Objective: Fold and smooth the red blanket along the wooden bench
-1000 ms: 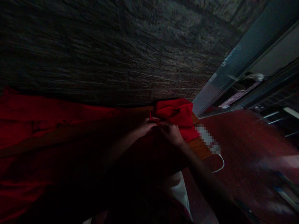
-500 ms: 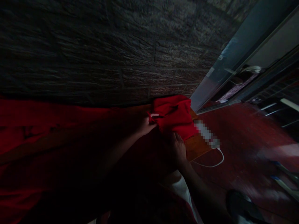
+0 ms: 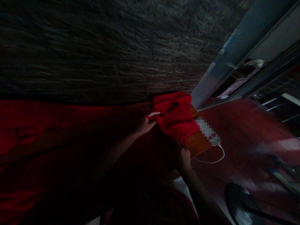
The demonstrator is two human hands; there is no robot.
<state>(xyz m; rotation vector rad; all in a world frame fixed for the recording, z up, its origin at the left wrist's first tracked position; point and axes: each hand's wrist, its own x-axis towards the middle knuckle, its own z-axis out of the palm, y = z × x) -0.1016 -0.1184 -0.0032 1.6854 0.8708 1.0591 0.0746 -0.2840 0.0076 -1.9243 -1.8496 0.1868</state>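
Note:
A piece of red cloth (image 3: 177,114) lies over the right end of a wooden table (image 3: 201,145), against the wall. My left hand (image 3: 148,122) is closed on the cloth's left edge, with a bit of red fabric showing between thumb and fingers. At the cloth's near edge is my right hand (image 3: 184,156), its fingers curled and closed on the lower corner of the fabric. Deep shadow hides part of the right fingers.
More red fabric (image 3: 51,114) stretches along the table at the left. A pale power strip (image 3: 208,131) with a white cord sits at the table's right end. Behind stands a stone-patterned wall (image 3: 140,47); a door frame (image 3: 211,75) and reddish floor (image 3: 234,125) are at the right.
My right hand has moved down toward me, and its fingers have come together at the cloth's near corner. My left hand stays at the left edge, with only a slight shift.

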